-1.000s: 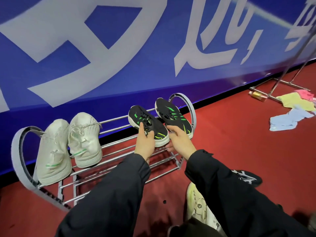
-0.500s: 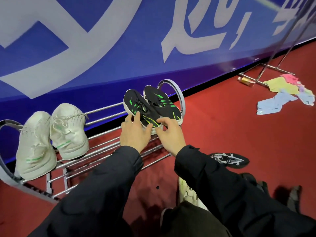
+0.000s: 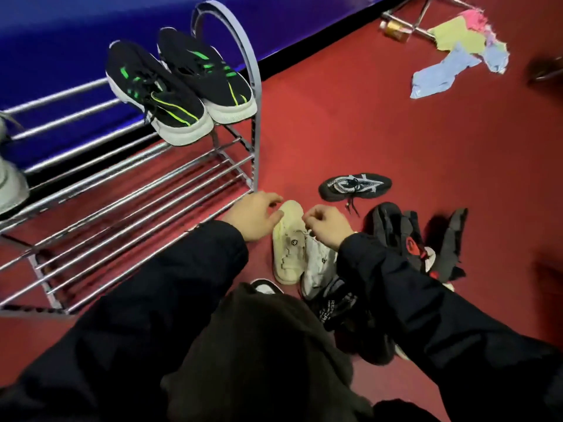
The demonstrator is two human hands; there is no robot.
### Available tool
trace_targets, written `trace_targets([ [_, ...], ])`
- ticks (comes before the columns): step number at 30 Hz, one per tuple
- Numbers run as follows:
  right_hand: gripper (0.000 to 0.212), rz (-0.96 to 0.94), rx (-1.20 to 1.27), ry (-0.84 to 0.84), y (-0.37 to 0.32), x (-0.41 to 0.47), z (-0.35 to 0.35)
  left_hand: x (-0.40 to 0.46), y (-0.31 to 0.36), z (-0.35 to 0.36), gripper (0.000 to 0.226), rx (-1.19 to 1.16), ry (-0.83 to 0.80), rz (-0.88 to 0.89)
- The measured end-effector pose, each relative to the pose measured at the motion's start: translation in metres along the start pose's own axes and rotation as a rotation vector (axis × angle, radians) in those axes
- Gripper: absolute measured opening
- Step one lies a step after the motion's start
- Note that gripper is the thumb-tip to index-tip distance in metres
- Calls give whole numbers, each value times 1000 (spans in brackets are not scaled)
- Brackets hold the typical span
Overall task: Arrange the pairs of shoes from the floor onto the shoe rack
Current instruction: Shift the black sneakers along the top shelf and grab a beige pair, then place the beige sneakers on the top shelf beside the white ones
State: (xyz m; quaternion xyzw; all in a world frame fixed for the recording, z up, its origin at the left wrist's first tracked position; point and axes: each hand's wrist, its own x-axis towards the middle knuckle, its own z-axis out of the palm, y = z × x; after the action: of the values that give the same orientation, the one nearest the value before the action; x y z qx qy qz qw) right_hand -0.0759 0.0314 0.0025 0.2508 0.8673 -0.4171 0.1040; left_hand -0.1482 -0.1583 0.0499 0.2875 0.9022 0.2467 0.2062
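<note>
The rack carries a black-green pair at its top right end. On the red floor off its right end lie cream shoes, black shoes and cloths.

A pair of sneakers sits on the top tier of the shoe rack at upper left. Right of the rack, at centre, two shoes lie side by side on the floor; a single sneaker lies beyond them, cloths at upper right.
</note>
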Motion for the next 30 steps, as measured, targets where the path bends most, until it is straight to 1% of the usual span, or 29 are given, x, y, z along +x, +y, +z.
trace_targets([
  [3, 12, 65, -93, -98, 31, -7, 20, 6, -11, 48, 46, -47, -102, -74],
  [4, 11, 55, -160, -145, 37, -9, 24, 9, -14, 62, 46, -60, -128, -93],
  [6, 16, -24, -299, -217, 47, -12, 27, 17, -22, 88, 50, -82, -186, -141],
  [8, 19, -44, -346, -205, 56, -17, 23, 27, -29, 111, 55, -112, -217, -217],
  [10, 19, -20, -341, -154, 69, -23, 13, 36, -35, 134, 54, -88, -240, -331],
  [12, 19, 7, -290, -115, 80, -30, 1, 39, -33, 152, 49, -16, -274, -421],
  [13, 19, 0, -249, -93, 85, -34, -4, 40, -32, 162, 52, -2, -284, -461],
  [15, 18, -11, -200, -19, 92, -44, -13, 39, -26, 179, 70, -67, -239, -539],
  [16, 18, -9, -169, 43, 94, -51, -17, 40, -28, 186, 81, -124, -200, -592],
  [17, 18, -16, -115, 138, 99, -56, -21, 39, -25, 188, 86, -190, -153, -642],
  [18, 16, 7, -44, 244, 106, -61, -28, 40, -24, 188, 82, -256, -128, -711],
  [19, 14, 47, 36, 359, 116, -67, -35, 41, -21, 183, 68, -345, -119, -771],
  [20, 12, 115, 104, 481, 123, -74, -44, 40, -19, 176, 48, -440, -115, -808],
  [21, 12, 181, 154, 612, 140, -80, -52, 38, -14, 168, 31, -512, -105, -808],
  [22, 12, 273, 176, 718, 153, -87, -60, 36, -9, 158, 25, -535, -66, -775],
  [23, 14, 344, 193, 821, 170, -93, -67, 34, -2, 148, 28, -525, -4, -714],
  [25, 22, 493, 248, 944, 198, -103, -72, 34, 11, 129, 39, -443, 148, -591],
  [26, 26, 580, 289, 944, 212, -109, -72, 34, 19, 121, 41, -431, 204, -546],
  [27, 30, 697, 310, 905, 233, -116, -70, 35, 31, 114, 38, -457, 225, -486],
  [28, 35, 827, 300, 812, 249, -122, -63, 36, 41, 108, 33, -486, 217, -441],
  [29, 40, 915, 295, 701, 261, -125, -56, 38, 49, 100, 28, -525, 202, -402],
  [30, 44, 951, 343, 608, 258, -133, -52, 39, 55, 95, 25, -559, 176, -364],
])
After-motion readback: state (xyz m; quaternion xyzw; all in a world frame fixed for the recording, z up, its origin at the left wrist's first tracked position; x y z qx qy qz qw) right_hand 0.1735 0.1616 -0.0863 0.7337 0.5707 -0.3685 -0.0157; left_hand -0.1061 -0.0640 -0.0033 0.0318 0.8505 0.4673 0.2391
